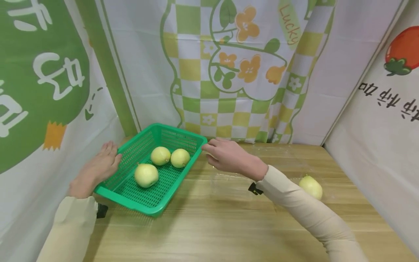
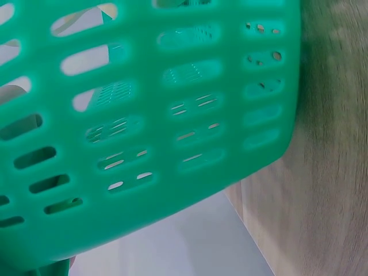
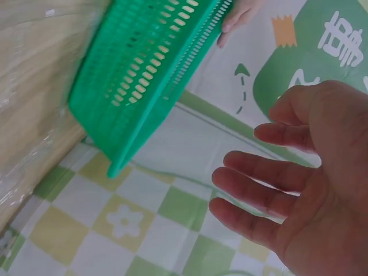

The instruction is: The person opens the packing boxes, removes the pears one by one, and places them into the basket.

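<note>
A green plastic basket (image 1: 170, 194) with slotted walls stands on the left of the table. Inside it lie three round, pale yellow-green fruits, one nearer the front (image 1: 146, 175) and two side by side farther back. My left hand (image 1: 99, 165) rests at the basket's left rim, its fingers fairly straight; the left wrist view shows mostly the basket's outer wall (image 2: 144, 207). Just off the right rim is my right hand (image 1: 229, 156). It holds nothing, and the right wrist view shows its fingers (image 3: 261, 187) spread and loosely bent, apart from the basket.
Another pale yellow-green fruit (image 1: 310, 187) sits at the right, partly behind my right sleeve. Clear plastic packaging (image 1: 229, 183) lies on the wooden table (image 1: 209, 229) near and beyond my right forearm. Printed fabric (image 1: 216, 72) hangs behind, with white panels at both sides.
</note>
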`<state>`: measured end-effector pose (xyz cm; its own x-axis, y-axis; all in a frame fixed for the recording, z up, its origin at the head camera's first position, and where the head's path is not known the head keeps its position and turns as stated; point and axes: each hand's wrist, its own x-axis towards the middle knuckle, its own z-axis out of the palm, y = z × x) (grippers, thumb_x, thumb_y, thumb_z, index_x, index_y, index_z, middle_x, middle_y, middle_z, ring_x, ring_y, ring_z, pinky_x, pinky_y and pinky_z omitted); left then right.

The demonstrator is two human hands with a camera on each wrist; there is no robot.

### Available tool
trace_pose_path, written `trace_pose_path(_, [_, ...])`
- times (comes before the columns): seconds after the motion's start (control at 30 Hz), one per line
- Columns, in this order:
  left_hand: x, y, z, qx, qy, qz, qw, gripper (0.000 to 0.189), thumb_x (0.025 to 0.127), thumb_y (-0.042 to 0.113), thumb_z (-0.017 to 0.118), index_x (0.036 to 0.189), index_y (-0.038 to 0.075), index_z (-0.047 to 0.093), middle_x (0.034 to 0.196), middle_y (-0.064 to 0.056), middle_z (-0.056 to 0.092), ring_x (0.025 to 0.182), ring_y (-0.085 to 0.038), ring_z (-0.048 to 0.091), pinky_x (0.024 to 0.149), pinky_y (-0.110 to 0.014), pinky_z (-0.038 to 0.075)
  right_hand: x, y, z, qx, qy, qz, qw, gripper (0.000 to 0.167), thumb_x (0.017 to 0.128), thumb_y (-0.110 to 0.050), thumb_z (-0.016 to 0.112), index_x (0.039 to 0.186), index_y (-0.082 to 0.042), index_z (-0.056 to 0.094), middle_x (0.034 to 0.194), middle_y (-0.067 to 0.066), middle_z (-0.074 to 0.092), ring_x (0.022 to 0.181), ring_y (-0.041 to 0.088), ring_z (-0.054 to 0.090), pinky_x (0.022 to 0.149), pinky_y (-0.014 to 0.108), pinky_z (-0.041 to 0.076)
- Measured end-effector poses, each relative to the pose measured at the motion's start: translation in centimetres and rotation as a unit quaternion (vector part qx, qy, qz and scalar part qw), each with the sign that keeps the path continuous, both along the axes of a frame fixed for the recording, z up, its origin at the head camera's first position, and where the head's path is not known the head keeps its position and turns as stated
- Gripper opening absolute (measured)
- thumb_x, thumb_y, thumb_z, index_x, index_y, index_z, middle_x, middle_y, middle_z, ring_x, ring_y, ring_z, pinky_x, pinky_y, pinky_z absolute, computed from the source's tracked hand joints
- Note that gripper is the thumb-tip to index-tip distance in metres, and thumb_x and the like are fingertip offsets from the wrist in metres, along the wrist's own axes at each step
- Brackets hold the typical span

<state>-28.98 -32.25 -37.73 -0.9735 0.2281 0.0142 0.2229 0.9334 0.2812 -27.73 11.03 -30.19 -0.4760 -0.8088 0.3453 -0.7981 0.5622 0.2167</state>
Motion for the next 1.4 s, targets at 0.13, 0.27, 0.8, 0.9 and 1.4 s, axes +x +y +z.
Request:
trace_pose_path(0.13, [-0.1, 0.2, 0.0, 0.002, 0.002, 0.0, 1.0, 0.069, 0.108, 0.036, 0.012, 0.148, -0.019, 0.001, 0.154, -0.04, -0.01, 0.145, -0.054, -0.008, 0.12, -0.064, 0.004, -0.2, 1.9, -0.6, -0.007, 0.008, -0.007, 0.9999, 0.025, 0.097, -0.016, 0.056, 0.12, -0.012, 0.066, 0.106, 0.004, 0.07, 0.097, 0.02, 0.065, 0.079, 0.034, 0.057])
trace_pose_path(0.27, [-0.1, 0.1, 0.0, 0.004, 0.004, -0.001, 1.0, 0.069, 0.108, 0.035, 0.013, 0.148, -0.019, 0.002, 0.154, -0.04, -0.01, 0.145, -0.054, -0.007, 0.12, -0.064, 0.004, -0.1, 3.6, -0.9, -0.005, 0.016, -0.022, 0.9996, 0.023, 0.097, -0.015, 0.056, 0.117, -0.012, 0.067, 0.103, 0.004, 0.069, 0.092, 0.02, 0.065, 0.073, 0.033, 0.057])
trace_pose_path(0.8, [-0.2, -0.1, -0.3, 0.001, 0.007, 0.004, 1.0, 0.068, 0.108, 0.035, 0.013, 0.148, -0.019, 0.002, 0.154, -0.04, -0.01, 0.145, -0.054, -0.007, 0.12, -0.064, 0.004, -0.2, 9.2, -2.5, 0.011, 0.002, -0.087, 0.9962, 0.026, 0.094, -0.017, 0.062, 0.118, -0.009, 0.067, 0.104, 0.009, 0.069, 0.088, 0.025, 0.063, 0.068, 0.039, 0.056])
trace_pose_path(0.9, [-0.1, 0.1, -0.2, 0.003, 0.005, 0.002, 1.0, 0.068, 0.108, 0.035, 0.013, 0.148, -0.019, 0.003, 0.154, -0.04, -0.009, 0.146, -0.054, -0.005, 0.12, -0.064, 0.004, -0.3, 10.3, -2.6, 0.016, -0.009, -0.106, 0.9942, 0.028, 0.094, -0.019, 0.063, 0.12, -0.008, 0.066, 0.109, 0.01, 0.068, 0.093, 0.028, 0.064, 0.071, 0.042, 0.057])
trace_pose_path(1.4, [-0.1, 0.0, -0.1, 0.003, -0.003, 0.007, 1.0, 0.069, 0.107, 0.037, 0.012, 0.15, -0.016, 0.0, 0.156, -0.037, -0.011, 0.147, -0.052, -0.007, 0.121, -0.063, 0.004, -0.7, 16.4, -4.3, 0.031, -0.082, -0.19, 0.9779, 0.039, 0.094, -0.02, 0.064, 0.128, -0.002, 0.06, 0.119, 0.02, 0.065, 0.107, 0.038, 0.063, 0.088, 0.053, 0.055])
